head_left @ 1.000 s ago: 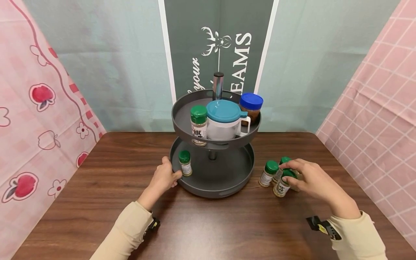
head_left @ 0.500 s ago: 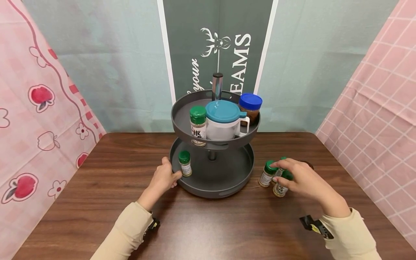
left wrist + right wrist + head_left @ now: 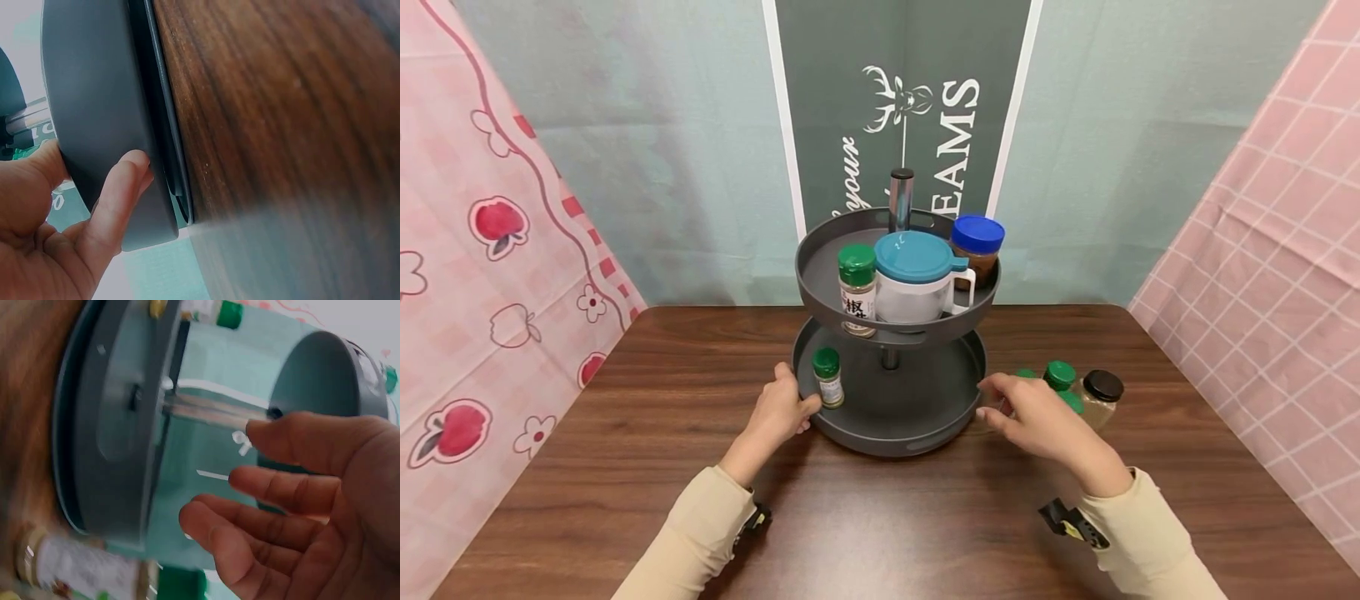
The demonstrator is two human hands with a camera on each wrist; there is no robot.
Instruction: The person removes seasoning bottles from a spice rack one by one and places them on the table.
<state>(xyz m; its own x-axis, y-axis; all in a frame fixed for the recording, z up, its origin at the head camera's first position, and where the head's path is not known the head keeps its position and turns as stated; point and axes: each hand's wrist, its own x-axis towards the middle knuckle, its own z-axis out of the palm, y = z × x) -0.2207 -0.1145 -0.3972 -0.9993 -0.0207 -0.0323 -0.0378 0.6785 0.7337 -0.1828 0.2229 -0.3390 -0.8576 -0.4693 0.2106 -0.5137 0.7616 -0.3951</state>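
A dark grey two-tier turntable [image 3: 895, 421] stands mid-table. My left hand [image 3: 777, 406] grips its lower tier at the left, thumb over the rim and fingers against the outer wall [image 3: 94, 94]. Just inside that rim stands a green-capped spice bottle [image 3: 830, 387]. My right hand [image 3: 1037, 421] is at the lower tier's right edge, fingers loosely bent; the right wrist view shows nothing between them. Behind and beside it are several green-capped spice bottles [image 3: 1060, 375], partly hidden by the hand, and a black-capped jar [image 3: 1100, 398]. One labelled bottle [image 3: 87, 562] shows in the right wrist view.
The upper tier [image 3: 820, 258] holds a green-capped spice bottle [image 3: 858, 292], a white lidded pot with a teal lid [image 3: 913, 258] and a blue-lidded jar [image 3: 977, 237]. A metal post [image 3: 901, 200] rises through it. Cloth-covered walls [image 3: 700, 167] enclose the wooden table [image 3: 880, 517].
My right hand has moved left from above the spice bottles to the turntable's right edge, bringing the black-capped jar into view. The left hand and turntable look unchanged.
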